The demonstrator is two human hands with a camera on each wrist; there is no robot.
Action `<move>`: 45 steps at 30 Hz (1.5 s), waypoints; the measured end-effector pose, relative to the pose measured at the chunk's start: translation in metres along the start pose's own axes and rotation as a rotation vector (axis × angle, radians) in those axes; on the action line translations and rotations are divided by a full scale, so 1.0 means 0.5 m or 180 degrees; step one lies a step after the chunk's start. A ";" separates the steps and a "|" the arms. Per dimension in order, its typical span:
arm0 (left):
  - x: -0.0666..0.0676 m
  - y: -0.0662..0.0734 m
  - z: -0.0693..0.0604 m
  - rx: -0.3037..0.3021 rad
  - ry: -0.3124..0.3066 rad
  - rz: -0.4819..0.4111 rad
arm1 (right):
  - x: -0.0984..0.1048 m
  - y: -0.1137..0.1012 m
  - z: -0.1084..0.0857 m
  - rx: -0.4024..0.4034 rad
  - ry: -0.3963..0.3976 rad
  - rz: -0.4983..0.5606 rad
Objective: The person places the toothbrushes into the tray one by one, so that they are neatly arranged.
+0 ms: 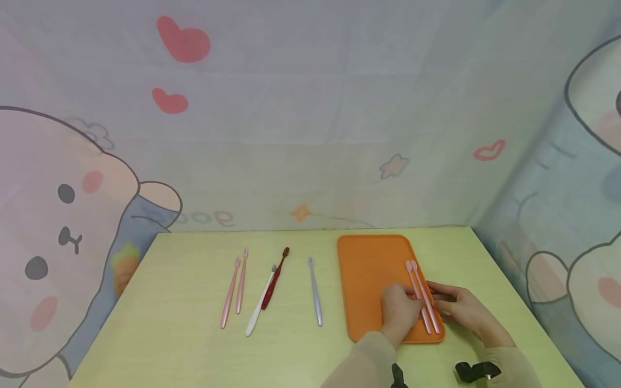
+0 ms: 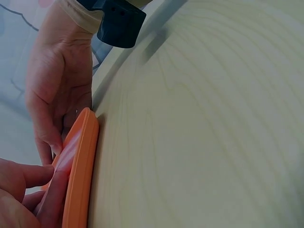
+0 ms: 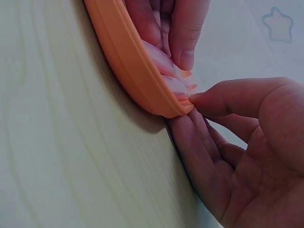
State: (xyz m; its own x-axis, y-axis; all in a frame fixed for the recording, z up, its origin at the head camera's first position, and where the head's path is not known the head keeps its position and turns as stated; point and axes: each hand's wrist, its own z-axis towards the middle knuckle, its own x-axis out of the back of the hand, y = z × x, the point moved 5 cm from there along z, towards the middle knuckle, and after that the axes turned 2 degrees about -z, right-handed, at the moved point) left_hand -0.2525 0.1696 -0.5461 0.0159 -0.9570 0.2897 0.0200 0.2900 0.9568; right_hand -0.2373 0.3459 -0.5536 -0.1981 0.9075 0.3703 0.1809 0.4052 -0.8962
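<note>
Two pink toothbrushes (image 1: pixel 433 318) lie side by side, slanted along the right side of an orange tray (image 1: pixel 371 264). Over the tray, my left hand (image 1: pixel 400 311) pinches the left one at mid-handle; its fingers also show around the pink handle (image 2: pixel 69 154) in the left wrist view. My right hand (image 1: pixel 466 312) is at the tray's right edge. In the right wrist view, the thumb of that hand (image 3: pixel 259 137) presses on the rim of the tray (image 3: pixel 137 71) beside the handles, with fingers beneath it. The fingertips of both hands are close together.
Left of the tray, a light blue toothbrush (image 1: pixel 316 296) lies on the table (image 1: pixel 184 296). Farther left, a white toothbrush (image 1: pixel 257 312) and a dark red toothbrush (image 1: pixel 273 285) lie against each other, beside two more pink toothbrushes (image 1: pixel 229 296). A printed cloth (image 1: pixel 291 108) hangs behind.
</note>
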 end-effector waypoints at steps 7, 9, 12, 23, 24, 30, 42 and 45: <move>0.007 0.006 -0.005 0.0103 -0.0099 -0.0150 | 0.000 -0.001 -0.002 -0.0027 -0.0003 0.0009; 0.009 0.008 -0.007 0.0130 -0.0105 -0.0175 | 0.000 0.000 -0.002 -0.0021 -0.0018 0.0008; 0.010 0.009 -0.008 0.0203 -0.0121 -0.0266 | 0.000 0.000 -0.002 -0.0012 -0.0035 0.0007; 0.014 0.011 -0.010 0.0344 -0.0142 -0.0581 | 0.003 0.001 0.003 0.0023 -0.0070 0.0000; 0.014 0.011 -0.010 0.0347 -0.0147 -0.0614 | 0.003 0.001 0.002 0.0027 -0.0076 0.0007; 0.014 0.000 -0.004 0.0378 -0.0180 -0.0717 | 0.001 -0.004 -0.001 0.0040 -0.0046 -0.0005; 0.042 -0.002 -0.004 0.0509 -0.0395 -0.1038 | -0.003 -0.007 -0.004 0.0037 -0.0029 0.0060; 0.057 0.002 0.000 0.0485 -0.0457 -0.1081 | -0.003 -0.006 -0.004 0.0008 -0.0022 0.0057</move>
State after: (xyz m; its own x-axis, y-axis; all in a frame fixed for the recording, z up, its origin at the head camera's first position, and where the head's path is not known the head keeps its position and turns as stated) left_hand -0.2518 0.1426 -0.5369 -0.1062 -0.9929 -0.0538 -0.1487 -0.0377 0.9882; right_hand -0.2358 0.3436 -0.5509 -0.2013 0.9139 0.3525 0.1822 0.3885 -0.9033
